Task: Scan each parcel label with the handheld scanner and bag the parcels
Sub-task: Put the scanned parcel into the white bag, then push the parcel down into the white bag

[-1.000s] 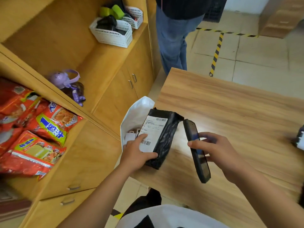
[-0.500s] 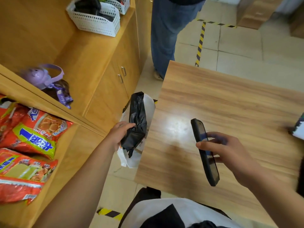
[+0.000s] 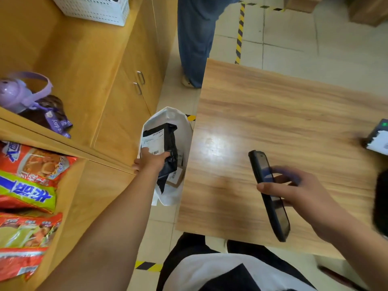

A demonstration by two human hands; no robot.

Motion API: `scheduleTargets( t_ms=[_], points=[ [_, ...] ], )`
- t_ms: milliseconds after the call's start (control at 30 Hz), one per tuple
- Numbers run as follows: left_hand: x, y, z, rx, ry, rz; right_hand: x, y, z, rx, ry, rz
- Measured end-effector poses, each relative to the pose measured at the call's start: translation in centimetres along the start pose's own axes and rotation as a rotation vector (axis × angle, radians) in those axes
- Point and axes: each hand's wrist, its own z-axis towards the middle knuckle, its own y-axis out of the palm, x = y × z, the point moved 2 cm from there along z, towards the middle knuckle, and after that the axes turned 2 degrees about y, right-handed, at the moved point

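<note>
2 big pieces of furniture fill my feed: a yellow-brown wooden cabinet (image 3: pixel 94 66) with shelves and doors on the left, and a pale wood-grain laminate table (image 3: pixel 294 110) on the right. Beige tiled floor (image 3: pixel 315 38) runs between and beyond them, crossed by black-and-yellow hazard tape (image 3: pixel 240 34). Another person's blue-jeaned leg (image 3: pixel 195 38) stands by the table's far left corner.

On the cabinet's lower shelf I see red and yellow-green plastic snack packets (image 3: pixel 31 162). 1 shelf up sits a lilac plastic bottle with a loop handle (image 3: pixel 19 93), and farther back a white slotted plastic basket (image 3: pixel 94 9), cut off by the frame.

In the gap, just beside the table's left edge, a white plastic carrier bag (image 3: pixel 185 131) stands open. The black plastic mailer parcel (image 3: pixel 168 141) lies in its mouth, partway inside, white barcode label facing up. The wearer's left hand (image 3: pixel 151 161) grips the parcel's near end, fingers curled round it. Under it, inside the bag, a small brown cardboard parcel (image 3: pixel 175 178) shows.

The right hand (image 3: pixel 298 192) holds the dark slab-shaped handheld scanner (image 3: pixel 270 196) above the table's near half, thumb on 1 long edge and fingers wrapped behind, well apart from the bag.

At the table's right edge I make out a small black-and-white device with a green light (image 3: pixel 378 137), partly out of frame.
</note>
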Motion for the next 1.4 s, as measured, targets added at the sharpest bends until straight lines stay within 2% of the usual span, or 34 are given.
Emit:
scheduleTargets(
  t_ms=[133, 233, 367, 567, 700, 833, 1167, 1300, 1400],
  points=[
    [-0.2, 0.5, 0.5, -0.061, 0.045, 0.153, 0.7, -0.3, 0.1, -0.020, 0.011, 0.039],
    [-0.5, 0.7, 0.0, -0.078, 0.067, 0.145, 1.2, -0.6, 0.1, -0.037, 0.024, 0.081],
    [-0.4, 0.3, -2.0, -0.063, 0.108, 0.003, 1.7, -1.0, 0.4, -0.040, 0.024, 0.107],
    [2.9, -0.2, -8.2, -0.108, 0.262, -0.311, 2.6, -3.1, 0.6, -0.043, -0.014, 0.202],
    [7.7, 1.6, -13.8, -0.142, 0.446, -0.315, 3.9, -6.1, -0.2, 0.017, -0.043, 0.276],
    [13.3, 6.4, -19.2, -0.235, 0.635, -0.218, 6.8, -10.7, -1.0, 0.106, -0.024, 0.342],
    [19.4, 22.8, -33.3, -0.607, 0.814, 0.061, 17.9, -23.9, -5.4, 0.346, 0.075, 0.553],
    [22.2, 28.1, -37.1, -0.613, 0.887, 0.146, 22.2, -28.1, -6.5, 0.399, 0.114, 0.620],
    [26.6, 32.0, -39.6, -0.538, 1.053, 0.224, 24.7, -30.8, -7.0, 0.422, 0.119, 0.651]
  ],
)
